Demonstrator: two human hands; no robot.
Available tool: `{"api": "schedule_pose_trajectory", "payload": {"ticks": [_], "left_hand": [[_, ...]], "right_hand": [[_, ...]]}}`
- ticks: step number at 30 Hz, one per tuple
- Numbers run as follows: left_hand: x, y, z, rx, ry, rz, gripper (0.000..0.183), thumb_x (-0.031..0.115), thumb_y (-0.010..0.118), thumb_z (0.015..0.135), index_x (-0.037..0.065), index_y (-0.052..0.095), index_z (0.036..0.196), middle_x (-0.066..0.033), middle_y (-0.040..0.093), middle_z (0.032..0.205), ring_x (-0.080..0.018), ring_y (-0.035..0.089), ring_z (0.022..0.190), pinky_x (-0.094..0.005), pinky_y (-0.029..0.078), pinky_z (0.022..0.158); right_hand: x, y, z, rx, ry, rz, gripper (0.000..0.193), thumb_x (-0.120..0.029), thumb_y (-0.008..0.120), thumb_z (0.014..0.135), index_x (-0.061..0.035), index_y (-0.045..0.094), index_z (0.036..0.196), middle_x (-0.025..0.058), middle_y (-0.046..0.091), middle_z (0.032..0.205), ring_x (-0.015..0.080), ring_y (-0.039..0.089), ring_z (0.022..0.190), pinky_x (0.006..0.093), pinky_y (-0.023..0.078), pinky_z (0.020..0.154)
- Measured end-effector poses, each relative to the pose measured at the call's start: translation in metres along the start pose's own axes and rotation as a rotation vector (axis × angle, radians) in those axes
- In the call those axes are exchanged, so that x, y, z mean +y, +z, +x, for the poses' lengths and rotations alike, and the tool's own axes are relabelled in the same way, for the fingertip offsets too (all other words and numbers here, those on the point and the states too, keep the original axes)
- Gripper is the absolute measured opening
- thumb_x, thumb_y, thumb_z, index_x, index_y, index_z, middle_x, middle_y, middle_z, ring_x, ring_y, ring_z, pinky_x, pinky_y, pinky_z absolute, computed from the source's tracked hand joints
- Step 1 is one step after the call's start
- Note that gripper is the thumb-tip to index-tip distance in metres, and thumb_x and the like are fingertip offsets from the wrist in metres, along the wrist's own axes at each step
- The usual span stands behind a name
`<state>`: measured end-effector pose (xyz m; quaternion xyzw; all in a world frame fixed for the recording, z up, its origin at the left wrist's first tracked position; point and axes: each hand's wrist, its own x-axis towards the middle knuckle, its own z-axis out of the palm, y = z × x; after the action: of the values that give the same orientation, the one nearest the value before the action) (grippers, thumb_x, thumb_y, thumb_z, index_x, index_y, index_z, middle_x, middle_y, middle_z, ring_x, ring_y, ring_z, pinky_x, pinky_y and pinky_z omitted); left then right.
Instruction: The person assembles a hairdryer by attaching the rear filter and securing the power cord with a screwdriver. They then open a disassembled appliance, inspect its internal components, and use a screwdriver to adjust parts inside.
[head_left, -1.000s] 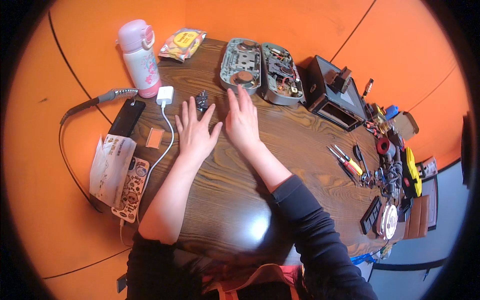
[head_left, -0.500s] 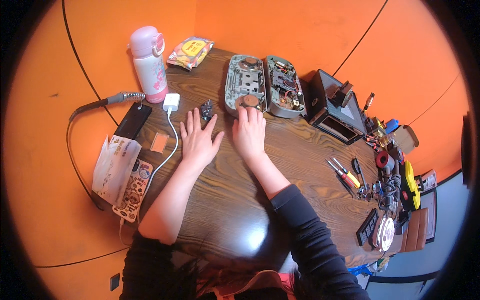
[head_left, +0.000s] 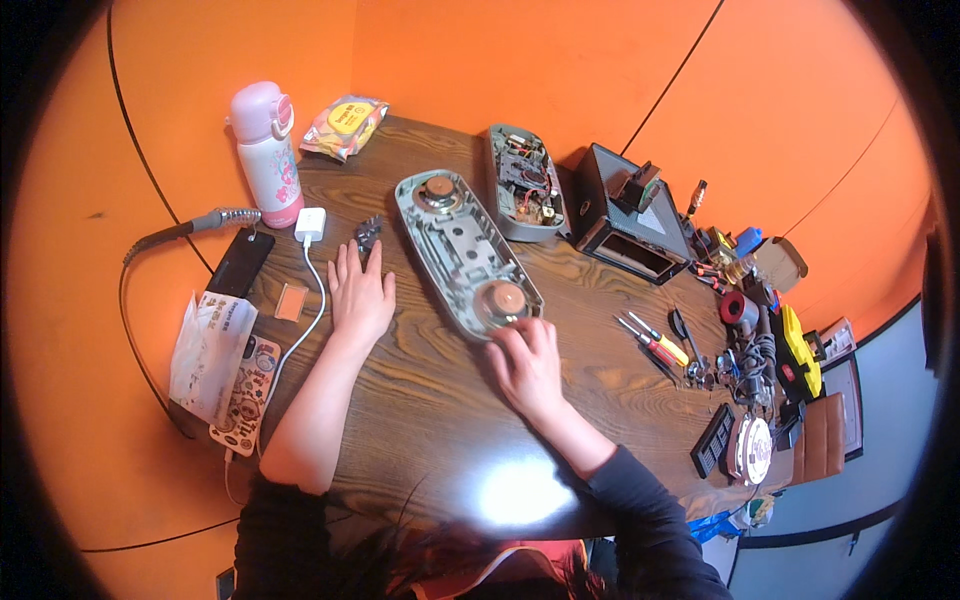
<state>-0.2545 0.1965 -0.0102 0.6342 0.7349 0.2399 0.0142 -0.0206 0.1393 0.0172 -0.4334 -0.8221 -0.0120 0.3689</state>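
My right hand (head_left: 527,368) grips the near end of a long grey-green casing half (head_left: 462,248), its fingertips on the rim. The casing lies open side up and tilted across the table, with one round brown speaker (head_left: 438,190) at its far end and another (head_left: 499,299) by my fingers. My left hand (head_left: 360,303) lies flat on the wood, its fingertips beside a small pile of dark parts (head_left: 369,232). Behind the casing rests the matching casing half (head_left: 524,190), filled with circuit boards and coloured wires.
To the left are a pink-and-white bottle (head_left: 268,160), a white charger (head_left: 310,225) with its cable, a dark phone (head_left: 240,265) and a soldering iron (head_left: 190,226). A black box (head_left: 630,215), screwdrivers (head_left: 655,342) and coiled cable (head_left: 752,362) occupy the right side.
My right hand has pulled the speaker casing half toward me and turned it, away from the other half. My left hand stays flat by the dark parts. The whole view has shifted slightly.
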Motion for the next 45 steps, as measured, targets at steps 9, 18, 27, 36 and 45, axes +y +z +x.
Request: {"api": "schedule_pose_trajectory", "payload": {"ticks": [9,18,27,36,45], "left_hand": [[-0.006,0.004,0.001,0.1,-0.001,-0.15,0.037,0.014,0.048,0.085,0.004,0.048,0.121,-0.0256,0.034,0.134,-0.0371,0.025,0.13,-0.0475,0.017,0.108],[-0.008,0.007,0.002,0.134,0.011,-0.181,0.035,0.017,0.05,0.086,0.003,0.05,0.117,-0.0254,0.038,0.132,-0.0377,0.029,0.128,-0.0488,0.019,0.107],[-0.006,0.01,0.001,0.181,0.013,-0.181,0.035,0.019,0.052,0.085,0.001,0.052,0.114,-0.0256,0.041,0.128,-0.0379,0.031,0.126,-0.049,0.019,0.107],[-0.007,0.012,0.003,0.22,0.005,-0.224,0.03,0.013,0.051,0.084,0.0,0.055,0.11,-0.0236,0.044,0.125,-0.0361,0.036,0.122,-0.0477,0.021,0.106],[-0.011,0.012,0.004,0.198,0.013,-0.208,0.03,0.012,0.048,0.086,-0.001,0.056,0.111,-0.0247,0.043,0.127,-0.0364,0.036,0.122,-0.0468,0.024,0.105]], "right_hand": [[0.036,-0.082,-0.072,0.133,0.156,-0.007,0.008,-0.005,0.055,0.077,-0.0037,0.061,0.072,0.011,0.06,0.085,0.0275,0.057,0.092,0.0385,0.042,0.081],[0.01,-0.065,0.044,-0.077,0.245,0.16,0.024,-0.016,0.061,0.081,0.0003,0.059,0.098,0.0173,0.059,0.092,0.0295,0.059,0.083,0.0344,0.047,0.073],[0.0,-0.069,0.055,-0.907,-0.175,-0.038,0.123,-0.055,0.079,0.049,-0.0267,0.006,0.144,0.0272,0.007,0.145,0.0441,0.007,0.134,0.0527,0.012,0.108],[0.011,-0.076,0.033,-0.966,-0.076,-0.317,0.126,-0.047,0.083,0.046,-0.0317,0.004,0.144,0.0313,0.018,0.139,0.0449,0.023,0.13,0.0586,0.022,0.101],[-0.009,0.007,0.071,-0.585,0.389,-0.49,0.094,-0.067,0.055,0.07,-0.0244,0.015,0.143,0.033,0.033,0.129,0.0494,0.041,0.115,0.0601,0.036,0.087]]}}
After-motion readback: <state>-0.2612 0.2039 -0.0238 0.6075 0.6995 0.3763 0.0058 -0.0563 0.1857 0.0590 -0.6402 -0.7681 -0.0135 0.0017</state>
